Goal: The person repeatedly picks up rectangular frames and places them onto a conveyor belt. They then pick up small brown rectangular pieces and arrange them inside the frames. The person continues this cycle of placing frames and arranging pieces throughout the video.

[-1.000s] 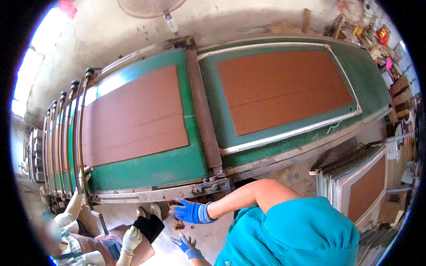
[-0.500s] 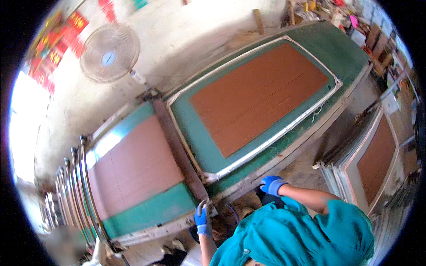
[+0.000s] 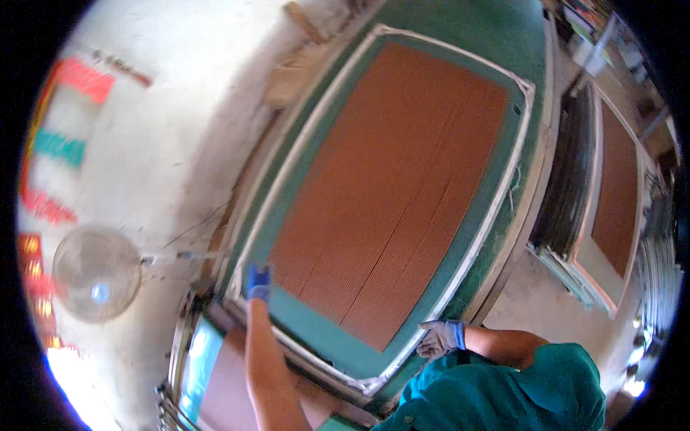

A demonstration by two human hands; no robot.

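Note:
A large rectangular frame with a whitish border (image 3: 496,215) lies on the long green table (image 3: 460,18). Inside it shows a brown, finely ribbed panel (image 3: 402,179) with a few lengthwise lines. My left hand (image 3: 259,283), in a blue glove, reaches over the frame's near left corner with its fingertips apart; contact is unclear. By the frame's near right side is my right hand (image 3: 439,340), its grey glove palm showing and fingers spread, holding nothing.
Several similar frames (image 3: 575,266) stand stacked at the right. A round fan (image 3: 97,274) is by the pale wall at left. Below my left forearm lies a pinkish-brown panel (image 3: 230,384), with metal rollers (image 3: 172,409) beside it.
The view has swung right toward the framed panel. My left hand has left the table's edge near the dark crossbar and moved to the frame's corner. My right hand has turned, showing its palm.

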